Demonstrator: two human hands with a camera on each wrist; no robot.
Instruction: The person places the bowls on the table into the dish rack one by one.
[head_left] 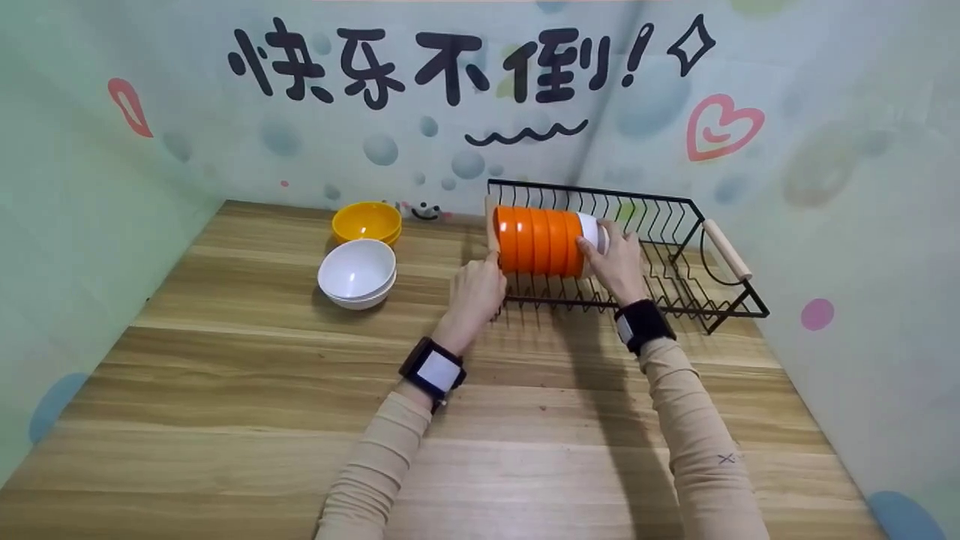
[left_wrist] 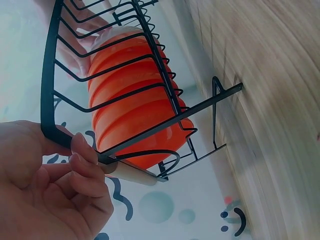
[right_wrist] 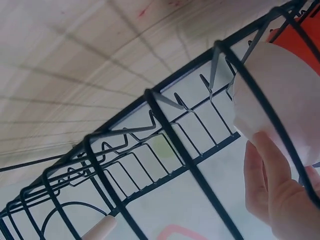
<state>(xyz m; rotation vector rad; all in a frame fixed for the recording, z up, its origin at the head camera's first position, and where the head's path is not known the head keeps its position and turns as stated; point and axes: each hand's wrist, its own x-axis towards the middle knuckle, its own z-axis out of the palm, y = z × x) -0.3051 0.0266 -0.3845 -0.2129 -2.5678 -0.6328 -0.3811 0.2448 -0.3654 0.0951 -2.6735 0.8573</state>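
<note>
With 12 o'clock at the far wall, a row of nested glossy orange bowls [head_left: 538, 241] lies on its side in a black wire dish rack [head_left: 679, 310], toward the rack's 9 o'clock end. The bowls' openings face 9 o'clock, and a white bowl [right_wrist: 280, 102] caps the row at 3 o'clock, its foot facing outward.

The right hand [head_left: 621, 262] is at the row's 3 o'clock end, its fingers curled round the foot of that white bowl, the thumb on the near side. The left hand [head_left: 478, 289] sits at about 8 o'clock from the orange row; in the left wrist view its fingers pinch the rack's black frame at a corner, beside a pale wooden handle [left_wrist: 132, 172]. A matching round wooden handle [head_left: 727, 250] spans the rack's 3 o'clock end.

Well apart from the rack, at 9 o'clock on the wood-grain table [head_left: 247, 390], stands an upright stack of white bowls [head_left: 357, 274]. Just beyond it, near 12 o'clock, is an upright stack of yellow bowls [head_left: 367, 223].

Both wrists wear black straps, the left strap [head_left: 433, 367] and the right strap [head_left: 644, 326], above beige sleeves [head_left: 701, 442]. Bold black lettering [head_left: 450, 67] runs across the patterned wall at about 11 o'clock from the rack, with a pink heart outline [head_left: 724, 129] near 1 o'clock.
</note>
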